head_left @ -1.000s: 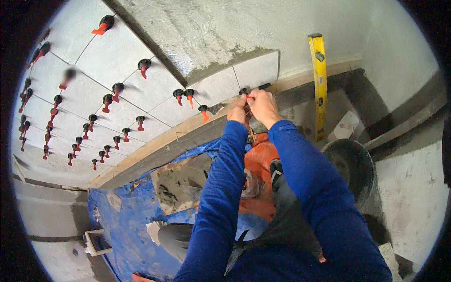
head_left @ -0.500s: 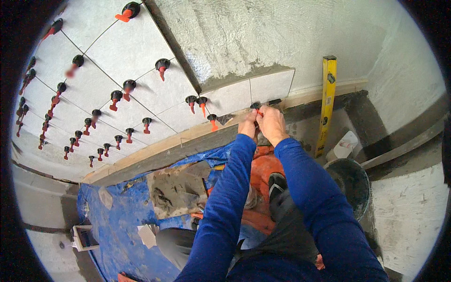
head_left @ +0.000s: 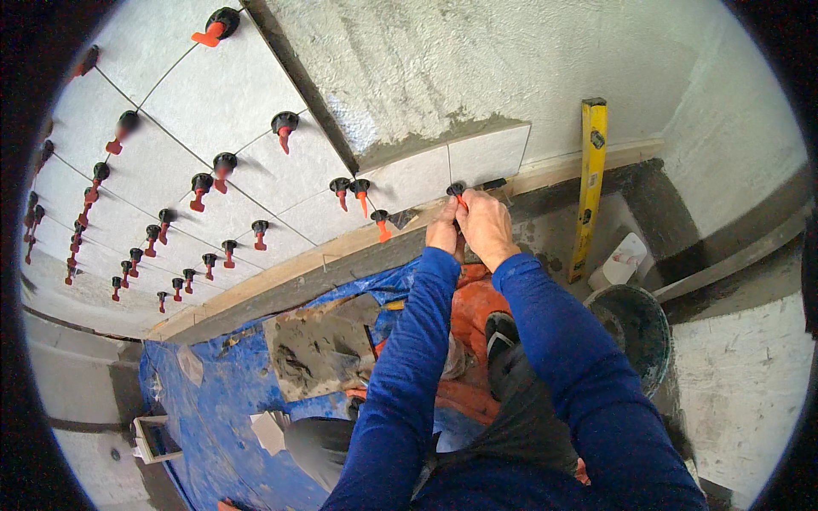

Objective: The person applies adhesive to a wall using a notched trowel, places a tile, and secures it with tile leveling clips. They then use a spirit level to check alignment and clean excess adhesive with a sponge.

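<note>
A tile leveling clip (head_left: 456,188) with a black cap and red T-handle sits at the lower edge of the short wall tiles, by the joint between two of them. My right hand (head_left: 488,226) is closed, with thumb and fingers pinching the red handle. Beside it my left hand (head_left: 442,230) is also closed, its fingertips just under the black cap; what lies inside its fingers is hidden. The right-hand tile (head_left: 490,152) and the tile left of it (head_left: 413,177) rest above a wooden batten (head_left: 554,176). Similar clips (head_left: 380,223) stand to the left.
A yellow spirit level (head_left: 589,192) leans against the wall at the right, near a dark bucket (head_left: 635,332) and a white container (head_left: 619,261). Below lie a blue tarp (head_left: 221,426), a mortar-smeared board (head_left: 315,351) and orange cloth (head_left: 477,311). Bare plaster wall (head_left: 477,60) rises above.
Both hands stay at the same clip. My right fingers have shifted a little around the handle, and more of the red shows. The whole view has moved slightly.
</note>
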Tool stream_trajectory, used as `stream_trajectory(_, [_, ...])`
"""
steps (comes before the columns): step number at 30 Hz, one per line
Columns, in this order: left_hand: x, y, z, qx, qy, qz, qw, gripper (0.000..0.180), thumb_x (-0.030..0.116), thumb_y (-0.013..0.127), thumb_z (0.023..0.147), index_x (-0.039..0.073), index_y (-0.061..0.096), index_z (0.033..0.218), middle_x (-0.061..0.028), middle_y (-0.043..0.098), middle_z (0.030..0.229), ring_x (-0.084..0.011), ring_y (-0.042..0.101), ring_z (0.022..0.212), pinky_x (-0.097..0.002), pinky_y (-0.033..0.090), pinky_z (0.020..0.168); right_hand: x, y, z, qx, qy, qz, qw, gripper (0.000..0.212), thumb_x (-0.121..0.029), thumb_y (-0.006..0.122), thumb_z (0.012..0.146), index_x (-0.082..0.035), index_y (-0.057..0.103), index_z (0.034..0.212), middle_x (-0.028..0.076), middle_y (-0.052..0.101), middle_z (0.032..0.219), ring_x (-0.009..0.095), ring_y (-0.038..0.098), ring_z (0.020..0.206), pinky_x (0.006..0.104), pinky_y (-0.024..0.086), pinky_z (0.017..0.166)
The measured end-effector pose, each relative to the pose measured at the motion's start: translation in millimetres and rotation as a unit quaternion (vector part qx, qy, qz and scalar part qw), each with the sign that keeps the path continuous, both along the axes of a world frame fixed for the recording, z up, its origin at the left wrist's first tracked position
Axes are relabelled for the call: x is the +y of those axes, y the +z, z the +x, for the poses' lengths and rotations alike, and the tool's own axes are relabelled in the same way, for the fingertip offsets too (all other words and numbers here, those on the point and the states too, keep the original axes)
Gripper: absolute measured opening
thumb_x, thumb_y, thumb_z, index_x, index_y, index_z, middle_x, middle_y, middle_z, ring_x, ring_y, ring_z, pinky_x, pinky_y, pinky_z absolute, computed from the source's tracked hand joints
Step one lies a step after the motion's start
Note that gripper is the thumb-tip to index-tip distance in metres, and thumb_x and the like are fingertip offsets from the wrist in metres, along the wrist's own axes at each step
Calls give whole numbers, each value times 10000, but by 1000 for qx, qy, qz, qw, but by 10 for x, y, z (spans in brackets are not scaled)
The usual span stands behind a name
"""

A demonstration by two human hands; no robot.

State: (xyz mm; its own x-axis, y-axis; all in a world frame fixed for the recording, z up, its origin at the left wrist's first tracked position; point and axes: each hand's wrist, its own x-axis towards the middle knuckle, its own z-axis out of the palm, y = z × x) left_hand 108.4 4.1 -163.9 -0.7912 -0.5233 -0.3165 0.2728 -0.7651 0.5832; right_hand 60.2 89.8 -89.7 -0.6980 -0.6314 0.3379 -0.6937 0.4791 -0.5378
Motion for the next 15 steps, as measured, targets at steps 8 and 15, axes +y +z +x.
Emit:
stream_trajectory(8, [-5, -7, -13, 21, 5, 16, 1000, 300, 302, 612, 1019, 41, 658, 1160, -88, 697, 1116, -211, 662, 1012, -349, 550, 865, -30, -25, -28, 19, 18, -15, 1000, 167, -188, 661, 890, -24, 638, 912, 221, 690, 921, 433, 677, 886, 538, 541, 776])
stream_trajectory(15, [-55, -72, -48, 37, -8, 69, 997, 268, 279, 623, 1010, 51, 662, 1144, -79, 703, 1106, -220, 666, 999, -359, 544, 881, -63, 7, -51, 11, 21, 10, 1000, 171, -174, 672, 868, -18, 648, 932, 224, 686, 932, 427, 675, 909, 522, 546, 798])
